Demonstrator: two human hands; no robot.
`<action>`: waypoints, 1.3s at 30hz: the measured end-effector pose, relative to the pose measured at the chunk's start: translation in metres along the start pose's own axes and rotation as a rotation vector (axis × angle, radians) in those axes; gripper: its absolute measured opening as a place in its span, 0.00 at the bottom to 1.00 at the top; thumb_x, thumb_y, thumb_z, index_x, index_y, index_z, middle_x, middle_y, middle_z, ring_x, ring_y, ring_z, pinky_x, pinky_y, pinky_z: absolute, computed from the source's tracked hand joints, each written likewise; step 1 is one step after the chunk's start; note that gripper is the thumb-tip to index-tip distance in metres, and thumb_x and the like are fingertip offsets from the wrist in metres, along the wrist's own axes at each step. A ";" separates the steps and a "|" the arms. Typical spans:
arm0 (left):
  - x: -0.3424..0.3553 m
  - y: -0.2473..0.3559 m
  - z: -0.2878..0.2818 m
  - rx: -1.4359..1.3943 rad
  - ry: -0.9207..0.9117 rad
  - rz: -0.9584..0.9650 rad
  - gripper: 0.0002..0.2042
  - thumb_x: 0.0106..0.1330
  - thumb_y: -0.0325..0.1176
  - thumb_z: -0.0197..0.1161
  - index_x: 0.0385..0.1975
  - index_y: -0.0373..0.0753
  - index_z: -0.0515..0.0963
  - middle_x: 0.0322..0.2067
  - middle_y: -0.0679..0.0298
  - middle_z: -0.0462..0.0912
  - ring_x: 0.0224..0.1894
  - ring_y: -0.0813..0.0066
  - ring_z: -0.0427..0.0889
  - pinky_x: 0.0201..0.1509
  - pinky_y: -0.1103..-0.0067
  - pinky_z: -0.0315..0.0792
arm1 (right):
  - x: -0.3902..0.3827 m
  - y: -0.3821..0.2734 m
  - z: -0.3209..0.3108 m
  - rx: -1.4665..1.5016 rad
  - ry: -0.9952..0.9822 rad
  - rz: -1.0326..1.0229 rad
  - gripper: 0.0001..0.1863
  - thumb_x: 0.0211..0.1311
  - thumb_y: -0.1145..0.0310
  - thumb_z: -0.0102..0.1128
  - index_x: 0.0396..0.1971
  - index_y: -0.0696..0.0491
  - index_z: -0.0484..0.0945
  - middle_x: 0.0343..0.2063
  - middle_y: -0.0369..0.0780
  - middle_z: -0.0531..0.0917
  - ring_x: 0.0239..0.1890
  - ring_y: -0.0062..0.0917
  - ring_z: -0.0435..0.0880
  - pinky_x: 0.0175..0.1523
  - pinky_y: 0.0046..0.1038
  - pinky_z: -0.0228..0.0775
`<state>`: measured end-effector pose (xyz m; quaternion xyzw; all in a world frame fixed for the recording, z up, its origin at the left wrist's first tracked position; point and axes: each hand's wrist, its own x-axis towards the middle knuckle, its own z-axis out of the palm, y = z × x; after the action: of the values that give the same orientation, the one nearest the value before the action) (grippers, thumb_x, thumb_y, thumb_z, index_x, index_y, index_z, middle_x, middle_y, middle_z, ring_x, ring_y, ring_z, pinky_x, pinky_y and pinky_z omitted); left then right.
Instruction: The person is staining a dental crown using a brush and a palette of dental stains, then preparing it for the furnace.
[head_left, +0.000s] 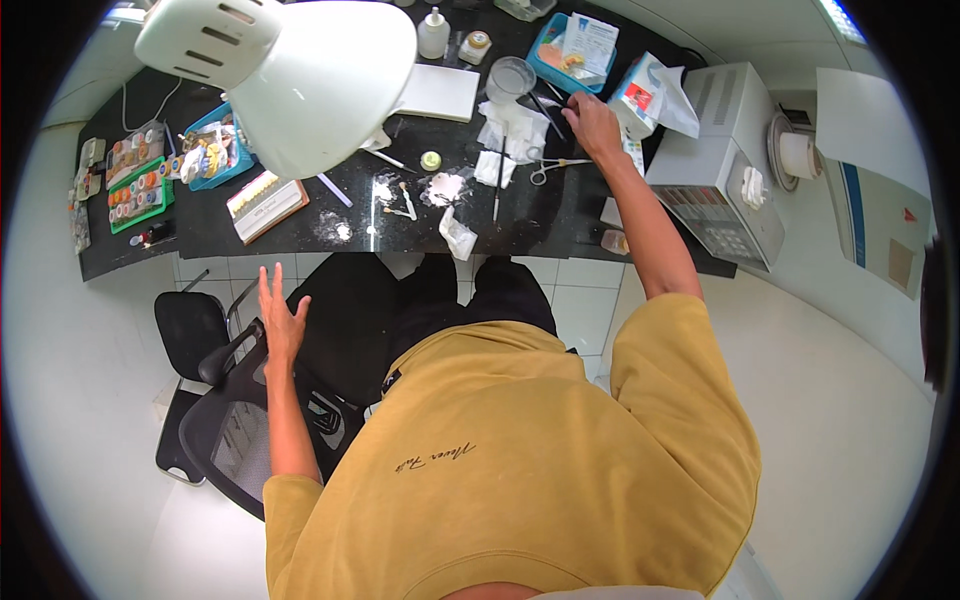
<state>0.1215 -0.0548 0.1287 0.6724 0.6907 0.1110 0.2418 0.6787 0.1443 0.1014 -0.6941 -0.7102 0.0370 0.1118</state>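
Note:
My left hand (284,328) is in the air near the table's front edge, above a black office chair, fingers stretched out and holding nothing. Out over the back right of the table reaches my right hand (594,126), its fingers bent together beside a blue basket (545,72) and a tissue box (634,105). What its fingertips pinch, if anything, is too small to make out. Close by lie a dark slim stick (548,116), a pair of scissors (545,172) and white tissues (505,135). A round clear dish (512,77) stands left of that hand.
A large white lamp head (330,85) hangs over the left table. White powder heaps (443,188), a crumpled tissue (458,235) and a thin brush (499,185) lie in the middle. A green rack of small jars (140,197) stands left, a grey machine (715,150) right.

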 end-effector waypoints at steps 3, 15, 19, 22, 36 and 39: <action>-0.014 0.000 0.002 -0.007 -0.008 -0.076 0.36 0.54 0.24 0.67 0.64 0.41 0.59 0.66 0.46 0.50 0.67 0.46 0.54 0.67 0.64 0.55 | -0.002 -0.015 0.009 0.130 -0.235 -0.041 0.12 0.50 0.64 0.66 0.30 0.57 0.77 0.31 0.47 0.82 0.35 0.42 0.82 0.40 0.41 0.72; -0.029 0.013 0.025 -0.174 0.191 -0.149 0.30 0.57 0.26 0.64 0.61 0.39 0.63 0.62 0.50 0.59 0.63 0.49 0.61 0.65 0.65 0.59 | -0.076 -0.007 -0.043 0.160 -0.281 0.236 0.11 0.53 0.66 0.61 0.34 0.56 0.78 0.22 0.37 0.81 0.22 0.19 0.77 0.28 0.23 0.68; -0.013 0.009 0.035 -0.218 0.344 -0.193 0.30 0.58 0.26 0.62 0.62 0.37 0.61 0.61 0.49 0.60 0.62 0.49 0.61 0.64 0.63 0.59 | -0.119 -0.108 -0.086 1.082 -0.581 0.479 0.16 0.59 0.75 0.56 0.48 0.56 0.70 0.27 0.36 0.80 0.24 0.16 0.76 0.29 0.14 0.66; 0.023 -0.001 0.035 -0.243 0.579 -0.237 0.35 0.57 0.29 0.65 0.64 0.35 0.56 0.62 0.45 0.57 0.63 0.47 0.59 0.65 0.62 0.58 | -0.127 -0.162 -0.080 1.413 -0.834 0.599 0.13 0.61 0.77 0.52 0.46 0.57 0.74 0.34 0.39 0.79 0.30 0.17 0.77 0.34 0.15 0.68; 0.095 -0.024 0.056 -0.297 0.793 -0.251 0.53 0.43 0.42 0.76 0.67 0.32 0.47 0.65 0.49 0.56 0.68 0.49 0.51 0.68 0.56 0.47 | 0.007 -0.458 -0.010 0.622 -0.289 -0.956 0.08 0.54 0.73 0.58 0.35 0.56 0.78 0.35 0.43 0.75 0.38 0.38 0.79 0.38 0.36 0.72; 0.093 -0.028 0.055 -0.278 0.799 -0.293 0.54 0.41 0.41 0.77 0.67 0.32 0.48 0.65 0.49 0.56 0.68 0.47 0.52 0.68 0.58 0.48 | 0.026 -0.496 0.004 0.648 -0.241 -0.929 0.13 0.55 0.73 0.58 0.41 0.56 0.75 0.34 0.43 0.75 0.38 0.39 0.78 0.39 0.38 0.72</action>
<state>0.1254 0.0251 0.0507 0.4329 0.7965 0.4183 0.0573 0.1923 0.1542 0.2038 -0.2306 -0.9005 0.2785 0.2417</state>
